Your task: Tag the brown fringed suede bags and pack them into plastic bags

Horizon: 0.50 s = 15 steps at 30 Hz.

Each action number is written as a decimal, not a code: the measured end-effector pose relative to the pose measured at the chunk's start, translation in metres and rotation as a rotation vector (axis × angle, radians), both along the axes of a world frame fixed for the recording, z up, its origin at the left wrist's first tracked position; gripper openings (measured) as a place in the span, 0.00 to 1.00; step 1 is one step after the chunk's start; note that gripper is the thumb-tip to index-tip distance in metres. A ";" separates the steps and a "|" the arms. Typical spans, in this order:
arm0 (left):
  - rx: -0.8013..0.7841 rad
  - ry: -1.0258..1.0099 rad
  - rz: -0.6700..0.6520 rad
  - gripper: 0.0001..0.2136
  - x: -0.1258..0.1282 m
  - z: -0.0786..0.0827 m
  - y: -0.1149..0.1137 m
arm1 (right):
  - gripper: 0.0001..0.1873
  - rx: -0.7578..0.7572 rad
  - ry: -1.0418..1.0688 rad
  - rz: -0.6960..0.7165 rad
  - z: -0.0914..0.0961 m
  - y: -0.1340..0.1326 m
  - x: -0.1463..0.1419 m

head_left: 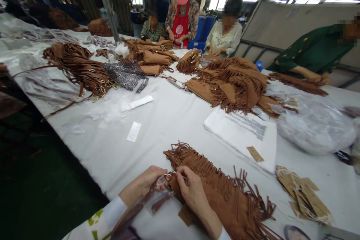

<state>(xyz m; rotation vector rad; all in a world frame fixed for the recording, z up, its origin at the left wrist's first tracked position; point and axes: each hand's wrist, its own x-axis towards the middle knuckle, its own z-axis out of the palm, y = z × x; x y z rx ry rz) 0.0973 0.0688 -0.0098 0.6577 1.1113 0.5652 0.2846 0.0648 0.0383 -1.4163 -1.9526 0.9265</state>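
Observation:
A brown fringed bag (213, 180) lies flat on the white-covered table in front of me, its tassels spread along the far edge. At the bag's near left corner, my left hand (149, 183) is closed on a strap in clear plastic (157, 202), beside a small metal ring (168, 176). My right hand (192, 187) has thumb and finger pinched on a thin white string (172, 172) by that ring. Under the right wrist shows a brown card tag (186, 215); whether the string joins it is hidden.
Brown tags with strings (303, 195) lie at right, near folded white cloth bags (244, 135) and clear plastic (315, 123). Fringed bags (233, 82) are heaped ahead, straps (81, 67) at left. Several co-workers, one in a red apron (180, 26), work across the table (104, 150).

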 end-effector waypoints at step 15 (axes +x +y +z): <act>-0.023 -0.060 -0.055 0.14 -0.006 0.004 0.004 | 0.10 -0.061 0.000 -0.108 0.009 -0.010 -0.003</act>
